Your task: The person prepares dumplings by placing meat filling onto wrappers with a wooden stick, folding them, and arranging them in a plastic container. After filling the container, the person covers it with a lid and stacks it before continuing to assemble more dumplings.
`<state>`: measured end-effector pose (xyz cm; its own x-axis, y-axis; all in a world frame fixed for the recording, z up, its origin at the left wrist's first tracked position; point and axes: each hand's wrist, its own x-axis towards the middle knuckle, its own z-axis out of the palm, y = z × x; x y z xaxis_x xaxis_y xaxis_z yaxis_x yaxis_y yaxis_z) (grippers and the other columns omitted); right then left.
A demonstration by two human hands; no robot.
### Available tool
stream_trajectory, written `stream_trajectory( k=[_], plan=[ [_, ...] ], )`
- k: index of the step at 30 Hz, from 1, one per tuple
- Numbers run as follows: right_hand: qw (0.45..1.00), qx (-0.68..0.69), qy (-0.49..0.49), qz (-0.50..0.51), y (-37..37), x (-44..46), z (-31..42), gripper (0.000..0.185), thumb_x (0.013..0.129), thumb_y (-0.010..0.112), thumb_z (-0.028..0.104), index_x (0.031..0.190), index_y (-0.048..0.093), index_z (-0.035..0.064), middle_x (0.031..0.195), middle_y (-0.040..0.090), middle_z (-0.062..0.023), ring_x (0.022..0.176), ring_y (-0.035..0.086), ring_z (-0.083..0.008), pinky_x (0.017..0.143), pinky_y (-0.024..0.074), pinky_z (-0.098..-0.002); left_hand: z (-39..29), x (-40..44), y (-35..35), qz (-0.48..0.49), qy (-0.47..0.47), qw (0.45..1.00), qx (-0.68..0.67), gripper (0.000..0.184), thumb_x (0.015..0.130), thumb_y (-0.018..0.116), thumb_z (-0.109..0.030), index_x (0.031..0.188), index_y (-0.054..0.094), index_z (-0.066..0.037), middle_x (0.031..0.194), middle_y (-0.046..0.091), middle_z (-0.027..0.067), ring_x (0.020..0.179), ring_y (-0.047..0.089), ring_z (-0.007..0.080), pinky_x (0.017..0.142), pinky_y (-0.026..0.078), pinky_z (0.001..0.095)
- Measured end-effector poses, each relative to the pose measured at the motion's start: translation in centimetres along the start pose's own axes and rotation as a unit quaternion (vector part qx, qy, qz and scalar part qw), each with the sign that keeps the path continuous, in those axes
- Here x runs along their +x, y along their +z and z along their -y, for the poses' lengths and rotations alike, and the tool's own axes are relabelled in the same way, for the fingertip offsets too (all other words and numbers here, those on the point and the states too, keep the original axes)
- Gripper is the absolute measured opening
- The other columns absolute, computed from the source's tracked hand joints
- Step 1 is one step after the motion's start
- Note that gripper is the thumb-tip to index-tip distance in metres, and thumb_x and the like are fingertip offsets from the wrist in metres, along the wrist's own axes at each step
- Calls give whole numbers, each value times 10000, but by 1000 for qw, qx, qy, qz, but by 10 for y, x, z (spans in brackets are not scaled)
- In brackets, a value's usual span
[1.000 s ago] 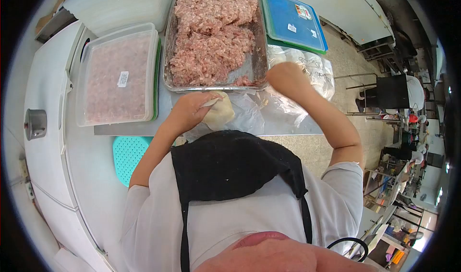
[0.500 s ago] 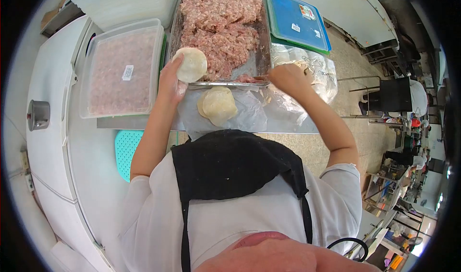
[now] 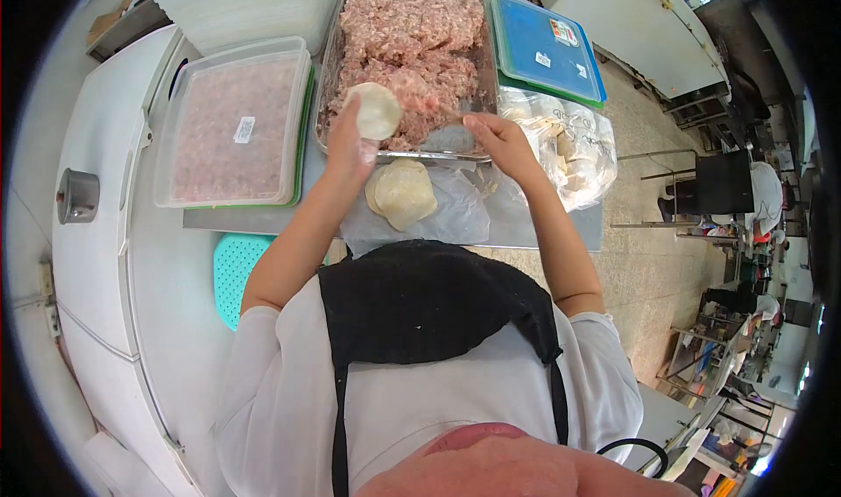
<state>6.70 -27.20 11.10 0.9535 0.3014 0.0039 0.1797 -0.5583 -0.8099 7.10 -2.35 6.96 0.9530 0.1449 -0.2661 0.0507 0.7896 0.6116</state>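
Observation:
My left hand [image 3: 353, 142] is closed on a round, pale dough wrapper [image 3: 378, 113], held up over the near left corner of the metal tray [image 3: 480, 155]. Raw ground meat [image 3: 412, 24] fills most of that tray; its near right part shows bare metal. My right hand [image 3: 501, 142] grips a thin filling utensil [image 3: 452, 112] at the tray's near right edge. The utensil points left toward the wrapper and carries a blurred lump of meat [image 3: 423, 102]; its exact shape is unclear. Below the tray, a stack of dough wrappers [image 3: 401, 195] lies on a plastic sheet [image 3: 460, 212].
Left of the tray stands a lidded clear container [image 3: 232, 133] of pinkish contents. On the right are a blue-lidded container [image 3: 547, 46] and plastic-bagged pale wrappers [image 3: 578, 146]. A turquoise perforated item [image 3: 238, 278] sits below the table edge. A person [image 3: 762, 195] is far right.
My right hand has moved left and slightly up, lifting meat on the utensil from the tray's near edge toward the wrapper. My left hand and the wrapper have shifted slightly right.

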Motion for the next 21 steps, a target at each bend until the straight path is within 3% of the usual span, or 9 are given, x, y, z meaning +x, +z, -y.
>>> stream_trajectory(
  k=[3,5,6,8,9,11,14,16,21],
  plan=[
    [995,83,49,-10,14,13,8,357,943,585,341,1156,660,65,917,686,-144,834,662,-223,694,485,-364,10,-3,32,35,-36,996,-69,380,1008,467,-292,1253,514,-5,1207,604,147,1107,600,275,981,476,421],
    [996,44,-63,-55,31,15,1,324,957,590,299,1158,665,55,772,584,-35,676,537,-137,625,447,-301,3,-2,44,45,-47,992,-110,405,1015,440,-328,1265,501,-15,1218,595,146,1127,587,285,991,466,445],
    [995,44,-63,-57,27,14,1,324,957,590,299,1158,665,55,772,584,-35,676,537,-137,625,447,-301,-2,0,46,51,-61,984,-161,450,1014,410,-386,1264,494,-21,1226,588,143,1153,566,294,1004,446,474],
    [970,-147,-188,-39,8,9,8,302,941,594,267,1161,650,69,798,602,-102,692,597,-238,624,475,-362,-6,3,44,57,-72,972,-215,497,1012,379,-443,1262,488,-27,1235,581,140,1179,545,303,1016,426,504],
    [970,-148,-190,-39,-3,4,24,302,941,594,267,1161,650,69,798,602,-102,692,597,-238,624,475,-362,-4,4,40,34,-69,978,-192,589,989,359,-516,1275,477,-16,1278,548,168,1228,499,332,1045,376,533],
    [921,-371,-109,48,-21,-11,56,274,923,588,240,1146,630,87,828,601,-152,754,621,-332,640,493,-429,1,10,30,9,-66,983,-169,680,966,338,-589,1289,467,-4,1321,514,196,1277,453,362,1074,327,563],
    [934,-310,-176,-32,-4,-12,58,246,922,574,228,1126,612,95,817,604,-139,768,633,-339,639,502,-451,3,14,28,-33,-45,991,-123,766,935,367,-635,1354,415,4,1369,460,200,1295,427,357,1106,263,562],
    [929,-324,-179,-4,-10,-4,51,247,925,570,233,1129,614,101,806,597,-134,760,634,-338,634,503,-449,-15,-6,50,16,-65,990,-127,816,894,399,-685,1335,444,0,1324,489,189,1220,472,347,1086,265,569],
    [889,-431,-154,17,-26,-11,95,253,928,565,249,1134,613,110,780,579,-130,751,635,-334,633,506,-446,-25,-1,46,0,-68,992,-105,761,858,531,-644,1234,493,16,1152,573,166,1130,522,320,1062,329,529]
  ],
)
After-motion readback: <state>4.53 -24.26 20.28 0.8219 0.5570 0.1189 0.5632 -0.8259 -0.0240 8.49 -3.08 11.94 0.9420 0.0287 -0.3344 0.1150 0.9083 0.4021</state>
